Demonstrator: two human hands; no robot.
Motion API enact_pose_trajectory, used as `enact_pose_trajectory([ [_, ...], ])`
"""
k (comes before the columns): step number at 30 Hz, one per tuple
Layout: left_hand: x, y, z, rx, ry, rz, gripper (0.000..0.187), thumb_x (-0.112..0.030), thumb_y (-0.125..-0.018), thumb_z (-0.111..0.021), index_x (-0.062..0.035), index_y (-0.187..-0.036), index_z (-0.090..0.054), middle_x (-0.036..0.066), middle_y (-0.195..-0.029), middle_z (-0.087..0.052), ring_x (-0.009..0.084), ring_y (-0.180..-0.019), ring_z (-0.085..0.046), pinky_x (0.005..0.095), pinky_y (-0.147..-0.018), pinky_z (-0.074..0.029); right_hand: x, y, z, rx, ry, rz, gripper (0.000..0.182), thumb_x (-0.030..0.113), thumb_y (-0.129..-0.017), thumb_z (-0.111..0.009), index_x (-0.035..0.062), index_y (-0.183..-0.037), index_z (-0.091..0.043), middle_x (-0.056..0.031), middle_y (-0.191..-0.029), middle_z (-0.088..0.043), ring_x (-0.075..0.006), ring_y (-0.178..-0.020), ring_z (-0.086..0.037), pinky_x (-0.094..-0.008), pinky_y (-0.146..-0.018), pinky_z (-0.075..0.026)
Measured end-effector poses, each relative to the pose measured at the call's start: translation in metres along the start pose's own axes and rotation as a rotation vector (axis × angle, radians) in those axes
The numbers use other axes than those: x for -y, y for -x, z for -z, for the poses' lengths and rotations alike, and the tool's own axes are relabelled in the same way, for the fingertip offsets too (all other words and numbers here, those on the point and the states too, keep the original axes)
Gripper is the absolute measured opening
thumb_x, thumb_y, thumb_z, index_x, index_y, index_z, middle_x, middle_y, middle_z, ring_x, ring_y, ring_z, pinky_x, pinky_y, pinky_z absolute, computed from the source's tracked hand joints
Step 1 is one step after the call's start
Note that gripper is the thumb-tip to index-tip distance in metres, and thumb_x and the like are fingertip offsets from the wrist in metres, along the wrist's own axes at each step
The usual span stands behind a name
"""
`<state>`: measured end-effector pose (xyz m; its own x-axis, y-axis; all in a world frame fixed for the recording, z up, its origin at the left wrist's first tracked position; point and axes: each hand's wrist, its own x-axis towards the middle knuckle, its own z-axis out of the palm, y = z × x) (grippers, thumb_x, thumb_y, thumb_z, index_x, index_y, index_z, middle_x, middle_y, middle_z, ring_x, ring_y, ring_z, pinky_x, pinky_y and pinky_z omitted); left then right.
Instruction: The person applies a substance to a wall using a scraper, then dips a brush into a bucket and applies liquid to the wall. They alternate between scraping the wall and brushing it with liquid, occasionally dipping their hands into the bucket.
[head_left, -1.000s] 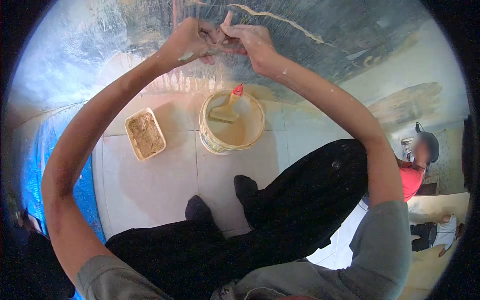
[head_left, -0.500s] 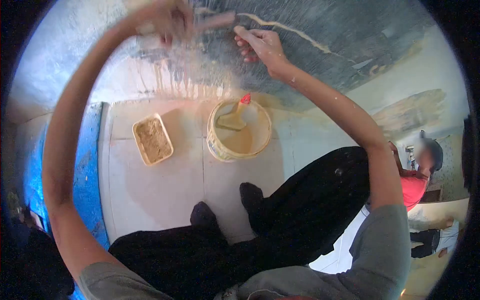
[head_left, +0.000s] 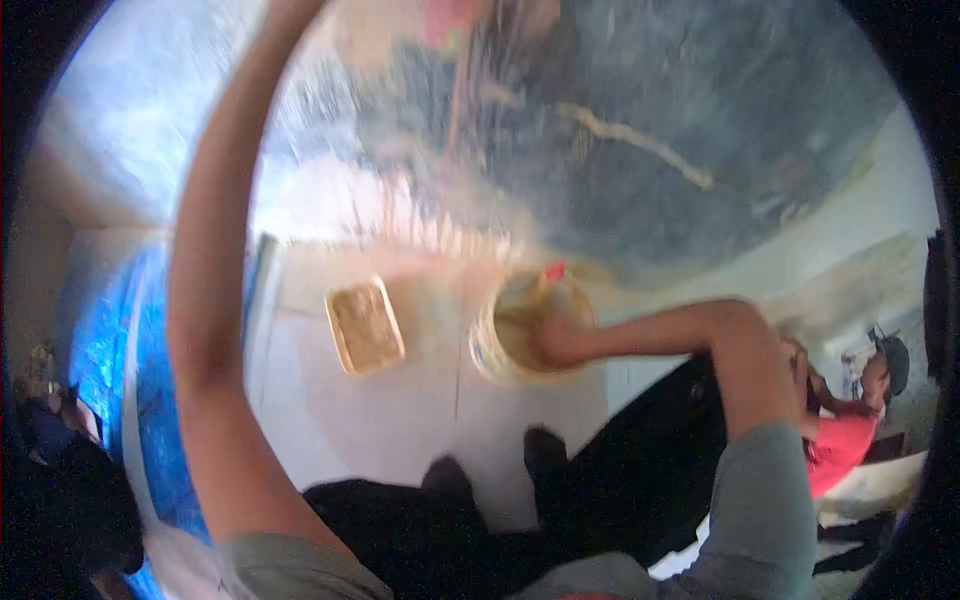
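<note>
My right hand (head_left: 565, 343) reaches down into a white bucket (head_left: 483, 345) on the floor. Its fingers are hidden inside, so what they hold, if anything, does not show. A brush with a red-tipped handle (head_left: 555, 271) leans in the bucket beside that hand. My left forearm stretches up along the wall and leaves the picture at the top, with the hand out of sight. On the dark wall (head_left: 700, 90) runs a pale, uneven line of filler (head_left: 640, 140). Motion blurs the picture.
A shallow rectangular tray (head_left: 337, 336) of brownish material stands left of the bucket on the tiled floor (head_left: 430, 410). Blue sheeting (head_left: 175, 420) lies at the left. A person in a red shirt (head_left: 842, 450) is at the right, and a person in dark clothing (head_left: 85, 500) is at the left.
My right hand has dropped from the wall into the bucket. My left hand, earlier blurred at the wall by a flat, brownish piece, has gone beyond the top edge. The view has shifted.
</note>
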<state>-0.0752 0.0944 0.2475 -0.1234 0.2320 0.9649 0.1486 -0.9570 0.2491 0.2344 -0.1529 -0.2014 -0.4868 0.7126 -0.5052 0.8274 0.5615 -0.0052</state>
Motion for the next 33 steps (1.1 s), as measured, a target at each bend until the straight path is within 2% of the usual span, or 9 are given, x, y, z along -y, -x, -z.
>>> enact_pose_trajectory([
  [2,-0.012,0.002,0.003,0.029,-0.455,0.221,0.026,-0.027,-0.08,-0.073,-0.0013,-0.08,-0.068,0.009,-0.063,-0.062,0.0115,-0.049,-0.053,0.0317,-0.048,-0.044,-0.019,-0.012,-0.03,-0.063,0.021,0.029,0.02,0.024,-0.081,-0.056,0.0056,-0.082,-0.065,-0.0117,-0.078,-0.062,-0.0252,-0.072,-0.059,-0.0385,-0.069,-0.046],
  [5,-0.007,0.016,-0.006,-0.117,-0.426,-0.054,0.015,-0.015,-0.08,-0.067,-0.0004,-0.078,-0.064,0.009,-0.076,-0.063,0.0174,-0.067,-0.059,0.0313,-0.061,-0.046,-0.037,-0.031,-0.072,-0.114,0.054,0.046,0.021,0.023,-0.083,-0.051,0.0062,-0.089,-0.064,-0.0127,-0.086,-0.062,-0.0262,-0.079,-0.059,-0.0394,-0.075,-0.046],
  [7,0.025,0.028,-0.011,-0.089,-0.52,-0.291,0.02,-0.014,-0.078,-0.069,-0.0158,-0.097,-0.069,-0.001,-0.085,-0.065,0.016,-0.059,-0.062,0.0257,-0.048,-0.047,-0.05,-0.049,-0.109,-0.164,0.088,0.073,0.023,0.022,-0.085,-0.048,0.0066,-0.093,-0.064,-0.0134,-0.091,-0.062,-0.0269,-0.084,-0.059,-0.0401,-0.08,-0.046],
  [11,0.02,0.036,-0.023,-0.056,-0.585,-0.327,0.024,-0.014,-0.077,-0.066,-0.0241,-0.098,-0.067,-0.004,-0.078,-0.058,0.0208,-0.054,-0.06,0.0306,-0.043,-0.045,-0.027,-0.082,-0.096,0.372,0.412,0.146,0.034,0.018,-0.093,-0.04,0.0087,-0.12,-0.058,-0.0109,-0.115,-0.06,-0.0254,-0.104,-0.057,-0.0386,-0.095,-0.042],
  [12,0.019,0.035,-0.024,-0.049,-0.589,-0.32,0.024,-0.015,-0.077,-0.066,-0.024,-0.1,-0.067,-0.003,-0.077,-0.058,0.0211,-0.055,-0.06,0.0311,-0.043,-0.045,-0.037,-0.081,-0.123,0.369,0.417,0.144,0.034,0.018,-0.093,-0.04,0.0087,-0.12,-0.058,-0.0109,-0.115,-0.06,-0.0254,-0.104,-0.057,-0.0386,-0.095,-0.042],
  [14,0.014,0.031,-0.024,-0.042,-0.607,-0.29,0.018,-0.017,-0.079,-0.065,-0.0219,-0.097,-0.068,-0.001,-0.074,-0.058,0.0219,-0.056,-0.061,0.0319,-0.043,-0.044,-0.075,-0.079,-0.193,0.021,-0.005,0.579,0.021,0.019,-0.082,-0.05,0.0037,-0.082,-0.064,-0.0171,-0.091,-0.064,-0.032,-0.083,-0.06,-0.0431,-0.076,-0.046],
  [22,-0.004,0.018,-0.033,-0.031,-0.491,-0.111,0.01,-0.017,-0.081,-0.063,-0.0158,-0.088,-0.07,0.001,-0.079,-0.063,0.0261,-0.064,-0.063,0.0364,-0.055,-0.048,0.022,-0.02,0.03,0.169,-0.119,0.157,0.025,0.019,-0.08,-0.054,-0.0003,-0.095,-0.063,-0.0167,-0.101,-0.064,-0.0318,-0.09,-0.061,-0.0413,-0.076,-0.047],
  [27,-0.013,0.008,-0.034,-0.054,-0.341,0.023,0.013,-0.018,-0.08,-0.063,-0.0143,-0.091,-0.07,0.003,-0.081,-0.065,0.0254,-0.068,-0.064,0.0348,-0.059,-0.05,0.019,-0.032,0.012,0.199,-0.277,0.303,0.034,0.023,-0.079,-0.058,-0.0003,-0.103,-0.063,-0.0165,-0.104,-0.065,-0.0318,-0.089,-0.062,-0.0394,-0.077,-0.049],
  [33,-0.002,0.016,-0.049,0.009,-0.309,-0.227,0.013,-0.018,-0.077,-0.065,-0.0128,-0.089,-0.068,0.001,-0.083,-0.064,0.0235,-0.065,-0.064,0.0347,-0.056,-0.049,0.029,-0.021,0.046,0.375,-0.302,0.145,0.03,0.022,-0.079,-0.058,-0.0002,-0.098,-0.064,-0.0158,-0.089,-0.065,-0.0289,-0.077,-0.063,-0.038,-0.067,-0.05],
])
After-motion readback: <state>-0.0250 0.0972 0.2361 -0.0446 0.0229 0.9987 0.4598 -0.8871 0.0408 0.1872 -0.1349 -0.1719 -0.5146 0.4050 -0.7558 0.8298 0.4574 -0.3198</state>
